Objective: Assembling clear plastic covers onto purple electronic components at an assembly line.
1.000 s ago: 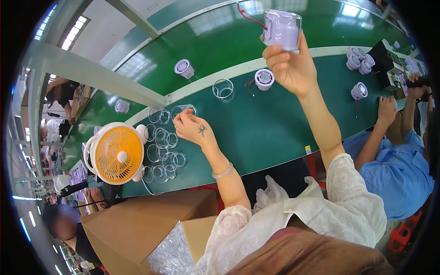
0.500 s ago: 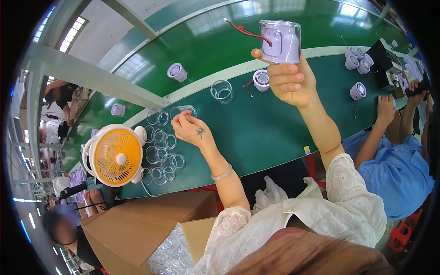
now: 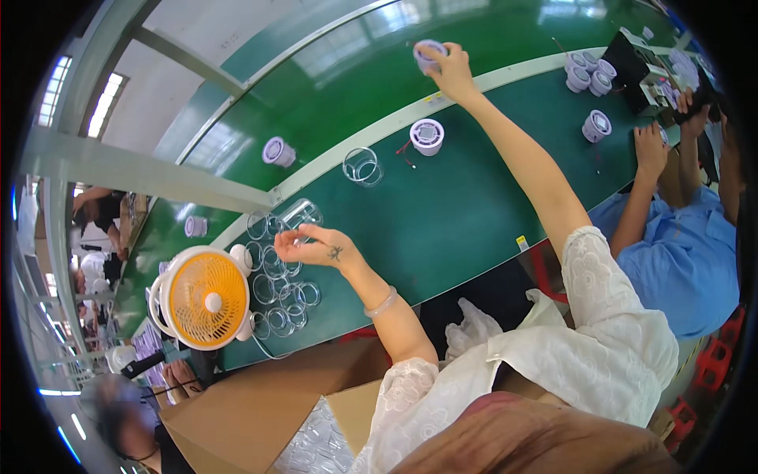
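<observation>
Out over the green belt, my right hand (image 3: pixel 454 79) grips a lilac round device (image 3: pixel 429 56) around its side. Its clear shell is hard to make out from here. My left hand (image 3: pixel 316 246) hovers above the clear cups (image 3: pixel 272 288) at the left of the table, fingers loosely stretched and holding nothing. Just beyond it a clear cup (image 3: pixel 304 213) lies on its side. Another clear cup (image 3: pixel 363 167) stands alone farther right, beside a lilac device (image 3: pixel 427 137) with red and black wires.
A white fan with an orange grille (image 3: pixel 207 296) stands at the table's left. Other lilac devices (image 3: pixel 279 152) sit on the green belt (image 3: pixel 332 95). An open carton (image 3: pixel 253 403) of clear cups is near me. At right a person in blue (image 3: pixel 671 268) works beside more devices (image 3: pixel 588 73).
My right hand has carried the lilac device away from me and left, out over the belt. My left hand has drawn back from the clear cup it was touching, toward me.
</observation>
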`<act>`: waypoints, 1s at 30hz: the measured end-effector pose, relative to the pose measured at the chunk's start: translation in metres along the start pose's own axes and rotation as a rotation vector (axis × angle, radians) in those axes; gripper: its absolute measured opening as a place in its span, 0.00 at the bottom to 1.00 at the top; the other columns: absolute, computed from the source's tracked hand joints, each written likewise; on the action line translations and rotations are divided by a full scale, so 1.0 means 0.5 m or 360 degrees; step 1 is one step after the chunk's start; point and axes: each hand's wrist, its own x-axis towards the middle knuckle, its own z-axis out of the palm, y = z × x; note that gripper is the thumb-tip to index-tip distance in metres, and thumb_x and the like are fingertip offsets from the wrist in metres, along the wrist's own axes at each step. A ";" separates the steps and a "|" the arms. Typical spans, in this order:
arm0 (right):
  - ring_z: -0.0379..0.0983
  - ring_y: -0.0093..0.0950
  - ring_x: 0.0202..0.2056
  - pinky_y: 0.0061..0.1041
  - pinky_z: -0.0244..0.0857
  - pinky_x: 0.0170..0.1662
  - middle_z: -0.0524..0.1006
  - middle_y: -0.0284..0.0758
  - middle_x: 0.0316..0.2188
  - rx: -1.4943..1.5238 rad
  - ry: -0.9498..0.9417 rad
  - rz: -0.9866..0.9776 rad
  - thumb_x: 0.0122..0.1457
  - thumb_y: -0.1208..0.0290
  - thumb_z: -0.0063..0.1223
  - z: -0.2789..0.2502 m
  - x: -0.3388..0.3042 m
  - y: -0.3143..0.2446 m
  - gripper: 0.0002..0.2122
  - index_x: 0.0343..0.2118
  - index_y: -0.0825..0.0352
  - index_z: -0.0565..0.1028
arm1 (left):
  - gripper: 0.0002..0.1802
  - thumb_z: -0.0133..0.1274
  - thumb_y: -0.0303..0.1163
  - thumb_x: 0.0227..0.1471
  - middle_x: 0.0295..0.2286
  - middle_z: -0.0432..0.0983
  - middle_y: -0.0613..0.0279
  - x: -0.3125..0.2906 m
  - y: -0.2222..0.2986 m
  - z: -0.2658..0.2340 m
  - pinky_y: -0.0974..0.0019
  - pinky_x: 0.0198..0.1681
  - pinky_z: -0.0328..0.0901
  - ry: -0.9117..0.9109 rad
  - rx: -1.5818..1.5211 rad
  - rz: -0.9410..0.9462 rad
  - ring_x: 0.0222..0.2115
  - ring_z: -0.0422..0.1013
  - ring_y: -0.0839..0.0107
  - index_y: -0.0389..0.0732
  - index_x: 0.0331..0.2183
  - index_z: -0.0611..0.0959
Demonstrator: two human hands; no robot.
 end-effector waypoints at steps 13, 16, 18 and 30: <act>0.64 0.38 0.40 0.33 0.58 0.41 0.67 0.40 0.41 -0.1198 0.0409 0.0255 0.38 0.54 0.54 -0.404 -0.156 0.162 0.22 0.38 0.59 0.70 | 0.12 0.43 0.28 0.15 0.20 0.61 0.59 -0.113 0.120 0.033 0.59 0.30 0.64 -0.1199 -0.0828 0.1198 0.21 0.61 0.60 0.41 0.16 0.72; 0.65 0.36 0.41 0.31 0.58 0.42 0.67 0.43 0.40 -0.1383 0.0275 0.0620 0.40 0.54 0.55 -0.470 -0.234 0.229 0.26 0.43 0.62 0.66 | 0.10 0.45 0.26 0.17 0.21 0.61 0.58 -0.129 0.145 0.039 0.61 0.27 0.64 -0.1516 -0.1006 0.1233 0.21 0.62 0.61 0.39 0.16 0.71; 0.67 0.36 0.38 0.29 0.60 0.40 0.68 0.42 0.38 -0.0108 0.0218 0.0891 0.38 0.55 0.58 -0.450 -0.264 0.283 0.30 0.44 0.65 0.63 | 0.10 0.46 0.25 0.18 0.25 0.63 0.56 -0.130 0.138 0.033 0.63 0.27 0.64 -0.1735 -0.0906 0.1158 0.24 0.63 0.60 0.39 0.16 0.71; 0.64 0.31 0.43 0.24 0.60 0.43 0.66 0.40 0.41 0.1079 -0.0314 -0.0408 0.33 0.81 0.60 -0.289 -0.162 -0.155 0.28 0.42 0.66 0.61 | 0.29 0.58 0.28 0.25 0.35 0.60 0.55 -0.130 0.120 0.041 0.66 0.37 0.62 -0.2351 -0.1098 0.0124 0.33 0.64 0.61 0.37 0.34 0.64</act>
